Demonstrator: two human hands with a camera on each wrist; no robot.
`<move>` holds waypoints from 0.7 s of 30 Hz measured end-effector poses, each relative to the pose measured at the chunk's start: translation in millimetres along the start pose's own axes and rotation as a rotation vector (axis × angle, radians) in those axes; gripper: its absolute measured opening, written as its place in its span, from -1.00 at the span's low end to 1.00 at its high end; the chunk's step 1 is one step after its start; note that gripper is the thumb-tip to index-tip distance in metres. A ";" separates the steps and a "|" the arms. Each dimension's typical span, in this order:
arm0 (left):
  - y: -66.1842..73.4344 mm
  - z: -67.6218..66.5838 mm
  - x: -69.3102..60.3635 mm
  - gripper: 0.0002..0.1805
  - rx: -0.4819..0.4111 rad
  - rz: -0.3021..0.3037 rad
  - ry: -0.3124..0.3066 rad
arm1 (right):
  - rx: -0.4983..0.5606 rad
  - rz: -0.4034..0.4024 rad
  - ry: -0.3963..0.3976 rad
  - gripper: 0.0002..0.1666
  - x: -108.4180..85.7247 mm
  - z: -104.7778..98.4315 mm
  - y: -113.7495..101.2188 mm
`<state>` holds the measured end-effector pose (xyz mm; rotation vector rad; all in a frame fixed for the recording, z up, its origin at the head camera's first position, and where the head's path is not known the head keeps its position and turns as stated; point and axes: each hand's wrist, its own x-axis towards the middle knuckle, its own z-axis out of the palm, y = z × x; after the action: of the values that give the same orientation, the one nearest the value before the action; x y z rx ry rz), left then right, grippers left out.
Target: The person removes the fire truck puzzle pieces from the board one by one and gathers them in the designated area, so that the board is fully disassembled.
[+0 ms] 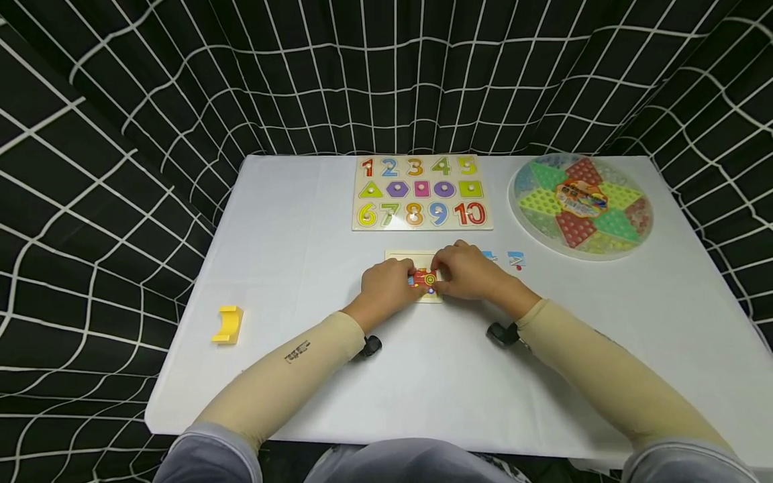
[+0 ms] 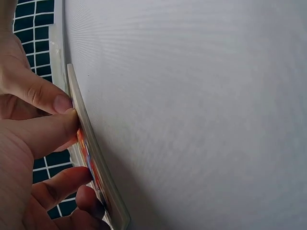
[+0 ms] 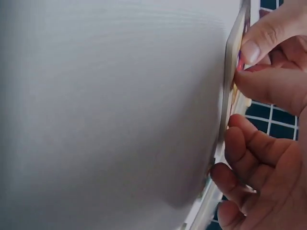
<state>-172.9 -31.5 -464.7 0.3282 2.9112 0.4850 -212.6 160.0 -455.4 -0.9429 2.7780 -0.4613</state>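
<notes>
A small jigsaw puzzle (image 1: pixel 425 278) with a red tractor picture lies in a pale frame (image 1: pixel 398 255) at the table's middle. From the left, my left hand (image 1: pixel 389 285) grips it, thumb at the near side and fingers at the far side. My right hand (image 1: pixel 468 272) grips its right part the same way. In the left wrist view the left thumb (image 2: pixel 48 136) meets the other thumb on the picture. The right wrist view shows the right thumb (image 3: pixel 273 86) on the board too. Hands cover much of the picture.
Loose blue puzzle pieces (image 1: pixel 516 259) lie right of the right hand. Behind stands a number-and-shape peg board (image 1: pixel 423 178). A round Chinese checkers box (image 1: pixel 582 204) is at the back right, a yellow arched block (image 1: pixel 229 325) at the left. Gridded black curtains (image 1: pixel 398 74) surround the table.
</notes>
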 end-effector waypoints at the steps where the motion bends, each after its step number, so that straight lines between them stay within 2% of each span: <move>1: -0.2 0.2 0.0 -0.52 -0.002 0.001 0.001 | 0.028 0.010 -0.001 -0.66 0.8 0.9 1.1; 5: -1.6 1.6 0.0 -0.52 -0.016 0.006 0.004 | 0.101 0.049 0.009 -0.66 2.5 0.8 2.6; 12: -3.6 3.8 0.6 -0.54 -0.033 0.002 0.004 | 0.194 0.057 -0.004 -0.66 2.9 -0.5 0.7; 18: -3.8 3.4 0.4 -0.55 -0.057 0.002 0.004 | 0.221 0.075 0.038 -0.66 1.4 -1.5 -2.7; 21: -4.0 3.7 0.8 -0.54 -0.066 0.006 0.010 | 0.268 0.102 0.045 -0.66 -3.3 -6.2 1.4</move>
<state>-173.7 -33.9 -469.5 0.3260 2.8967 0.5838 -212.4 164.6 -449.9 -0.7357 2.6965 -0.8219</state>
